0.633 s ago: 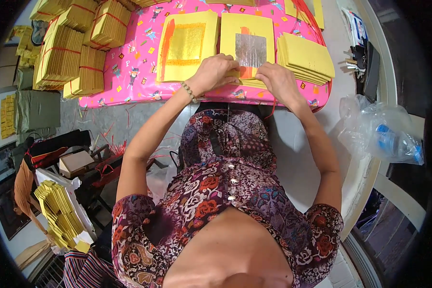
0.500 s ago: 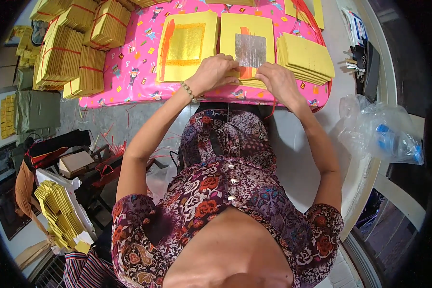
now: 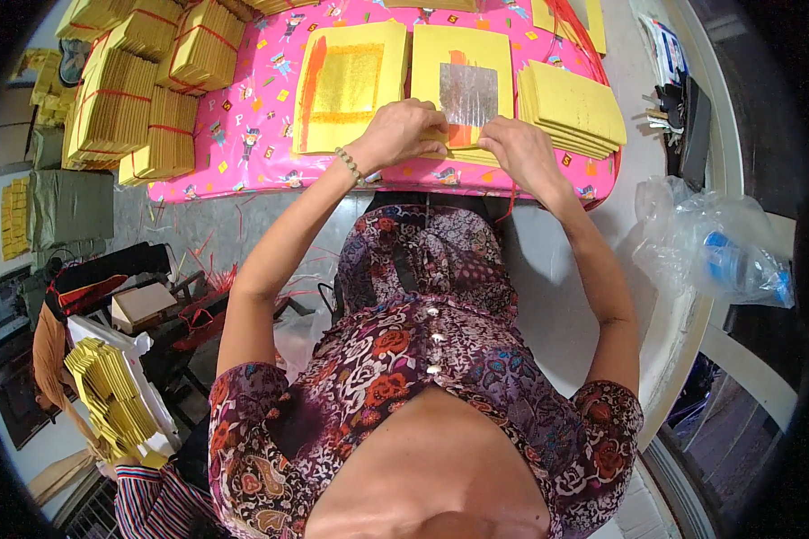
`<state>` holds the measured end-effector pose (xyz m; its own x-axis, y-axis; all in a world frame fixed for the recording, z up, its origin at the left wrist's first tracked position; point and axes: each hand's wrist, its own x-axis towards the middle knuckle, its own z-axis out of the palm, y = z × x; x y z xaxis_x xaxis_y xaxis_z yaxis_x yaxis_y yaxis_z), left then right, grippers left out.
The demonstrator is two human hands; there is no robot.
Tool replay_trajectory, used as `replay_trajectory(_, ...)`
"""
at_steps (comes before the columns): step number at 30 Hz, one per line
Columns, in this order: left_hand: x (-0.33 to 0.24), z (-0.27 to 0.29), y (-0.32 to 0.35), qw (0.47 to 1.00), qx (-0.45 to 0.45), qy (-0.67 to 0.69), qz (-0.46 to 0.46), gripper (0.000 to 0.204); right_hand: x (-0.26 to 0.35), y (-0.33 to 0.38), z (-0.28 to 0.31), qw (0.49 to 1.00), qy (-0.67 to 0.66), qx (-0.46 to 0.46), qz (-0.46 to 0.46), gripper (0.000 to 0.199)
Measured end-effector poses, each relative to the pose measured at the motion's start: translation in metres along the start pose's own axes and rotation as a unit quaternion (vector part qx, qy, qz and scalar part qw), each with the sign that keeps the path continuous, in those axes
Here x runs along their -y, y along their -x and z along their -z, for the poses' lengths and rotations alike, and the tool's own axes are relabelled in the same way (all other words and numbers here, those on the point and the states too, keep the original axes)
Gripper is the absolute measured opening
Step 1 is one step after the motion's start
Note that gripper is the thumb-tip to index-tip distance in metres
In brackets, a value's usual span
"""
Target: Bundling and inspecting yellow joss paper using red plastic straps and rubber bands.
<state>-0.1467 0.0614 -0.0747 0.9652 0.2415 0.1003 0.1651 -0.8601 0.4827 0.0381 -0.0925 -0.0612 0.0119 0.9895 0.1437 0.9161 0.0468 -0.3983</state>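
In front of me lies a stack of yellow paper sheets [image 3: 463, 45], its top sheet bearing a silver foil square [image 3: 469, 94] and orange-red patches. My left hand [image 3: 403, 133], with a beaded bracelet on the wrist, has its fingers curled at the near left edge of this stack. At the near right edge my right hand [image 3: 520, 148] pinches the paper with thumb and fingertips. The fingers hide how many sheets they hold. Just left of it is another yellow stack [image 3: 394, 45] topped with a gold foil square [image 3: 346, 81] framed in orange.
Folded yellow paper [image 3: 571, 103] is piled at the right on the pink patterned tablecloth [image 3: 243, 117]. Tied yellow bundles [image 3: 112, 103] stand far left. A clear plastic bag [image 3: 728, 242] hangs right. Lower left, a striped sleeve [image 3: 157, 503] of another person is beside a box of yellow paper [image 3: 112, 386].
My hands stay at the same paper edge, hardly shifted. At the lower left, the other person's striped sleeve has moved slightly, and a hand now shows near the box.
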Motion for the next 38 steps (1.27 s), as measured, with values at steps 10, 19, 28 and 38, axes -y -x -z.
replay_trajectory(10,0.002,0.001,0.0,1.0,0.002,0.003,-0.002,0.03,0.001,0.0,0.002,1.0,0.001,0.007,-0.008,0.019)
replay_trajectory(19,0.003,0.002,-0.001,1.0,0.004,0.007,-0.012,0.024,0.001,-0.001,0.002,1.0,-0.001,0.009,-0.016,0.02)
replay_trajectory(28,-0.007,0.003,-0.002,0.998,-0.012,-0.047,-0.027,0.016,0.012,0.003,0.004,0.997,0.036,-0.055,0.041,0.023)
replay_trajectory(38,-0.031,0.024,-0.008,0.967,-0.229,-0.09,-0.065,0.053,-0.002,-0.032,0.026,0.995,0.072,-0.067,0.013,0.011)
